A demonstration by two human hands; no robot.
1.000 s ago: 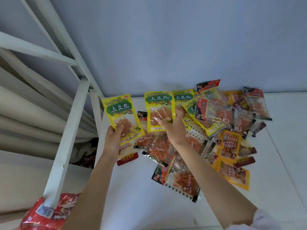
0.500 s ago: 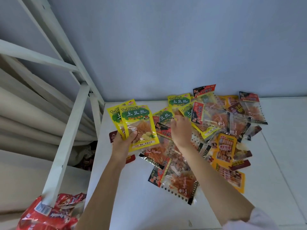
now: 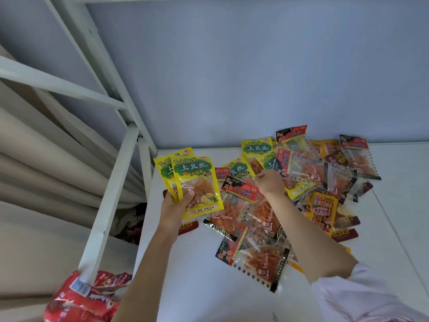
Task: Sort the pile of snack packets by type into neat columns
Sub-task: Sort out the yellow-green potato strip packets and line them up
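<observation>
A pile of snack packets (image 3: 299, 196) covers the back of the white table (image 3: 199, 270). My left hand (image 3: 176, 205) grips two yellow-green potato-strip packets (image 3: 197, 184), stacked and held above the table's left side. My right hand (image 3: 267, 182) reaches into the pile and pinches the lower edge of another yellow-green packet (image 3: 254, 156). More yellow-green packets (image 3: 236, 169) lie beside it. Red-and-black clear packets (image 3: 241, 190) with orange strips and orange-yellow packets (image 3: 322, 210) are mixed through the pile.
The wall (image 3: 255, 77) stands right behind the pile. A white metal frame (image 3: 109, 201) rises at the table's left edge, with beige curtains (image 3: 41, 163) beyond. A red snack bag (image 3: 81, 298) lies low at the left. Bare table surface shows in front of the pile.
My right hand passed a yellow-green packet to my left hand, which now holds two. My right hand then went back into the pile and took hold of another one.
</observation>
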